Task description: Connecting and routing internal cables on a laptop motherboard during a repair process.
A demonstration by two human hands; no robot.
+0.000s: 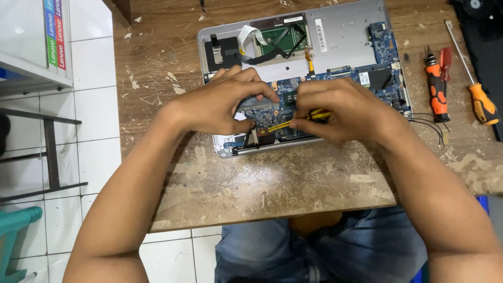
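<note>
The left hand (220, 105) lies curled over the near part of an opened silver laptop base (340, 31) with its blue circuit board (385, 47) laid bare; its fingers bend down onto the board, the forefinger and thumb pinched close at a small black part just beside the yellow tool, though what they pinch cannot be made out; the right hand (346, 107) is closed round a thin yellow-handled tool (285, 124), whose tip points toward the left hand and rests low on the board between the two hands; both hands nearly touch over the middle of the board; beyond the hands, on the far part of the laptop base, sit a flat grey metal plate (346, 34) and a white ribbon cable (249, 32); to the right of the right hand, well apart on the scuffed wooden worktop (272, 183), lie an orange-and-black screwdriver (436, 89) and a longer screwdriver with an orange handle (479, 99), with thin black wires (427, 123) trailing from the laptop's edge near the right wrist; below the hands, past the worktop's near edge, blue denim (325, 251) shows over the person's lap.
</note>
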